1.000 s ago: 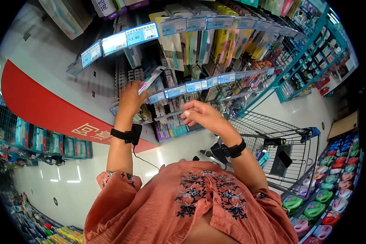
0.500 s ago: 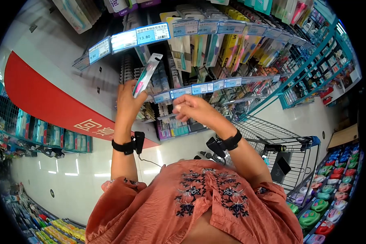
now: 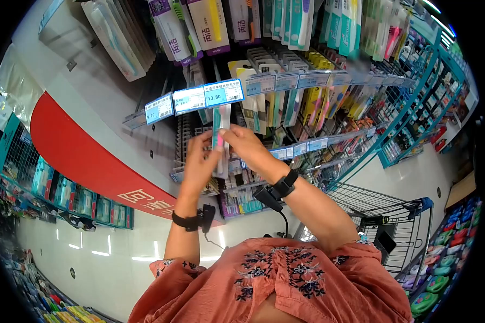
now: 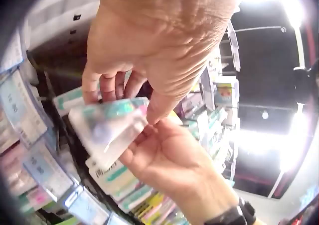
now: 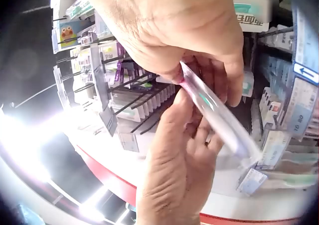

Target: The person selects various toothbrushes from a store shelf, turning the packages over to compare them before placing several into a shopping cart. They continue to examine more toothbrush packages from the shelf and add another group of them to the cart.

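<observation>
In front of the shelf, both hands hold a toothbrush in a clear blister pack (image 3: 217,119), with teal and pink showing through. My left hand (image 3: 198,168) pinches its left side between thumb and fingers. On the opposite side my right hand (image 3: 249,148) grips it, thumb on the front. The left wrist view shows the pack (image 4: 107,130) tilted and slightly blurred between the two hands. From the right wrist, the same pack (image 5: 219,118) appears nearly edge-on, both thumbs meeting near its pink part.
Price labels (image 3: 214,96) run along the shelf edge just above the hands. Packed toothbrushes (image 3: 296,21) hang on hooks above and to the right. A red curved panel (image 3: 75,145) borders the left. A wire shopping cart (image 3: 372,215) stands at the right.
The left hand has brought the packed toothbrush rightward and turned it more upright. My right hand, holding nothing before, now grips the pack too. The head view has shifted, showing more upper shelf.
</observation>
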Available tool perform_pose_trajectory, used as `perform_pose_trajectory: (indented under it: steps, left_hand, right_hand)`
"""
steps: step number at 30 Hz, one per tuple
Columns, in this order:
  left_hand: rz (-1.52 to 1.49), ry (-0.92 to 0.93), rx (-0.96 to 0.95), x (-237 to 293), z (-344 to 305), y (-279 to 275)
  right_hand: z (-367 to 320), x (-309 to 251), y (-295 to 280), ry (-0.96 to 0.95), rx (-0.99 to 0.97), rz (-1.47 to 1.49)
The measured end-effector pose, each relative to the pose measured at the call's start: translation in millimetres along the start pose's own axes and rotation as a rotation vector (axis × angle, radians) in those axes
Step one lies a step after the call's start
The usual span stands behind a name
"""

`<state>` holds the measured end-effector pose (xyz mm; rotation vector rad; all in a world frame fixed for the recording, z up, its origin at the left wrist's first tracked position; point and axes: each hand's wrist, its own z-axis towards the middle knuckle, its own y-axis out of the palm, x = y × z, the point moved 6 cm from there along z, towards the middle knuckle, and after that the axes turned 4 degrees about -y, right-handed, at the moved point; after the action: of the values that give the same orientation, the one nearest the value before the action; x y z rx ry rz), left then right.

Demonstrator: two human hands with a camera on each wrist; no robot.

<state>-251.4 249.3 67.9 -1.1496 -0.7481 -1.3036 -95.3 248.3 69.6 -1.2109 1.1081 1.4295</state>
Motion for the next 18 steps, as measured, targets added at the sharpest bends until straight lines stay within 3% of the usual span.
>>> perform_pose_trajectory:
  steps: [2,5,6,9,12,18]
  left_hand:
    - [-0.049,-0.098,0.066,-3,21,-24]
    - [-0.362,-0.222,0.185,-30,69,-50]
    - [-0.536,-0.281,0.224,-27,85,-49]
    - [-0.079,-0.057,0.094,-79,145,-63]
    - [0.948,0.166,0.042,-12,150,-53]
    - [0.879,0.188,-0.005,-64,216,-52]
  right_hand:
    - [10,8,-11,0.02,0.064,-0.099]
    - [8,4,-11,0.031,0.086,-0.049]
    - [4,-11,-6,-0.075,0.14,0.041]
    - [3,-5,4,-0.007,0.089,0.29]
    - [8,9,3,0.025,0.103,0.376]
    - [-7,-4,-6,0.065,0.088,0.333]
